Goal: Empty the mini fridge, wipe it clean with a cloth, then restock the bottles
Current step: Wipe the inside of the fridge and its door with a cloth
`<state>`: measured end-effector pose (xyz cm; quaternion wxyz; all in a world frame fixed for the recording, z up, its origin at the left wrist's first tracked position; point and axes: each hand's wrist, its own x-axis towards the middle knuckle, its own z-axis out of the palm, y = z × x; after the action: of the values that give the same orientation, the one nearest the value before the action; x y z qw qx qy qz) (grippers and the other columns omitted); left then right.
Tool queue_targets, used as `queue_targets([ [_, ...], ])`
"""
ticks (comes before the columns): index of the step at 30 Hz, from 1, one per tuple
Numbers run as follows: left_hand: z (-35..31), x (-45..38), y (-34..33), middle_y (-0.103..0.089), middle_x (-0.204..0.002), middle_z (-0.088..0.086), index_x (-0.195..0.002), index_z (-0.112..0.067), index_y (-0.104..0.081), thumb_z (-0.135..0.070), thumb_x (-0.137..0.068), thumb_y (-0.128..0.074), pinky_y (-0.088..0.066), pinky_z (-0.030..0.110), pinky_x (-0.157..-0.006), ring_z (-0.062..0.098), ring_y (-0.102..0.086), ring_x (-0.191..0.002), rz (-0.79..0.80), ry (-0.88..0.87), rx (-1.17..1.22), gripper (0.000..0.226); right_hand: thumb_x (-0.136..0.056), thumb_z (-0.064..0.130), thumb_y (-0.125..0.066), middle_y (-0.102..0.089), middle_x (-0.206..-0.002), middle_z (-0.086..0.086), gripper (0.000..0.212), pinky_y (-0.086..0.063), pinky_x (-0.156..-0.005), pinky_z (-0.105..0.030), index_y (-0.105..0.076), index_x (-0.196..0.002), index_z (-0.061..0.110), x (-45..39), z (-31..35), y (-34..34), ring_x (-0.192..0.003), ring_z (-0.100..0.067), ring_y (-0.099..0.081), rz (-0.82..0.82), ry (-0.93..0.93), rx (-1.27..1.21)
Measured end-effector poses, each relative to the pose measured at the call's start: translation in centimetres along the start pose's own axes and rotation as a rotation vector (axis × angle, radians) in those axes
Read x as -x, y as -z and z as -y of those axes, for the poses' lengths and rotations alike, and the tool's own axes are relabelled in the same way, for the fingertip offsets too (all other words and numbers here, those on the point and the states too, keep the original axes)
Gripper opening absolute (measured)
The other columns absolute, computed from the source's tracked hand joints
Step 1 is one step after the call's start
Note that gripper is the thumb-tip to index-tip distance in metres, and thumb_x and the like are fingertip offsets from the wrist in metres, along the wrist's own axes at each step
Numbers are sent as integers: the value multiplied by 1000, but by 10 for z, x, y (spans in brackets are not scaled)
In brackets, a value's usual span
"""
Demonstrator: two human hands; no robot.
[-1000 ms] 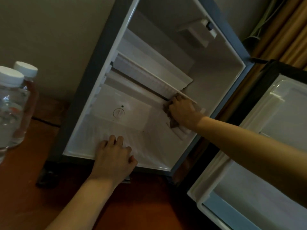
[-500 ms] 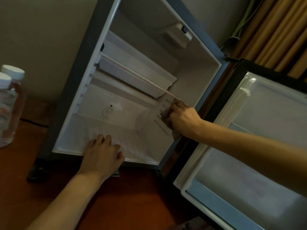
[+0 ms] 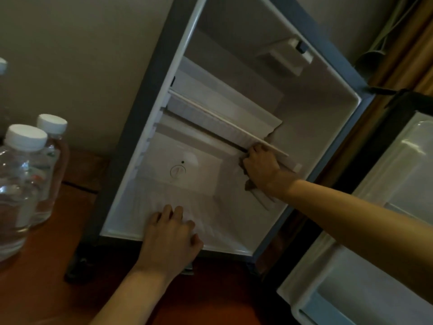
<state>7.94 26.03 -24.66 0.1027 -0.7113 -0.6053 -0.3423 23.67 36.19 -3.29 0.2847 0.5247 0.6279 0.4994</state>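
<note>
The mini fridge stands open with no bottles on its white floor or shelf. My right hand reaches inside and grips a brownish cloth, pressing it against the right inner wall just under the white shelf. My left hand rests on the front lip of the fridge floor, fingers lying loosely on it. Two clear water bottles with white caps stand on the wooden floor at the left, outside the fridge.
The fridge door hangs open at the right, its inner side white with a door shelf low down. A plain wall is behind the bottles. Brown curtains hang at the upper right. The wooden floor spreads in front.
My right hand with the cloth has slid back from the front of the right wall to a spot deeper inside under the shelf. My left hand stays on the floor lip.
</note>
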Motion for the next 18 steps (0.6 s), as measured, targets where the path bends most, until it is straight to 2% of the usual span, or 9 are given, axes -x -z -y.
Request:
queue_targets([
  [3, 0, 0, 1, -60, -90, 3, -79, -25, -75, -46, -80, -32, -46, 41, -74, 27, -55, -92, 30, 17, -24, 47, -86, 57, -62, -42, -143, -13, 67, -38, -108, -47, -50, -137, 15, 17, -4, -2, -132, -35, -38, -42, -7, -20],
  [5, -1, 1, 3, -61, -98, 2, -90, -26, -76, -47, -85, -35, -46, 41, -78, 26, -55, -99, 76, 23, -37, 46, -93, 44, -60, -41, -145, -15, 55, -44, -101, -43, -50, -138, 14, 32, -6, 0, -133, -35, -38, -66, -22, -99],
  [7, -3, 2, 7, -61, -106, 0, -102, -28, -75, -48, -89, -40, -46, 39, -83, 24, -53, -106, 103, 29, -39, 43, -94, 39, -61, -38, -148, -15, 53, -45, -100, -42, -49, -140, 15, 48, -10, 4, -136, -36, -35, -39, -27, -159],
  [11, -10, 4, 17, -54, -122, -2, -119, -29, -66, -47, -98, -39, -42, 35, -93, 23, -45, -120, 175, 59, -40, 39, -88, 47, -66, -36, -148, -15, 64, -42, -105, -50, -47, -142, 17, 75, -20, 11, -136, -36, -32, 66, -12, -179],
  [15, -13, 0, 29, -49, -128, -2, -130, -30, -59, -47, -101, -34, -42, 34, -94, 22, -41, -123, 288, 59, -65, 42, -100, 24, -51, -42, -145, -17, 37, -30, -110, -44, -54, -134, 10, 99, -23, 8, -135, -33, -34, -97, -31, -317],
  [16, -13, -2, 32, -48, -131, -1, -133, -30, -58, -48, -102, -33, -42, 35, -96, 22, -40, -124, 332, 50, -77, 43, -99, 24, -53, -44, -143, -17, 37, -30, -109, -43, -55, -133, 10, 104, -24, 11, -134, -33, -35, -86, -19, -319],
  [18, -14, -7, 40, -47, -136, -1, -139, -30, -53, -49, -104, -31, -42, 37, -99, 22, -40, -127, 442, 49, -88, 45, -89, 38, -68, -48, -137, -14, 49, -39, -102, -45, -56, -131, 16, 109, -29, 19, -129, -34, -41, 8, 12, -285],
])
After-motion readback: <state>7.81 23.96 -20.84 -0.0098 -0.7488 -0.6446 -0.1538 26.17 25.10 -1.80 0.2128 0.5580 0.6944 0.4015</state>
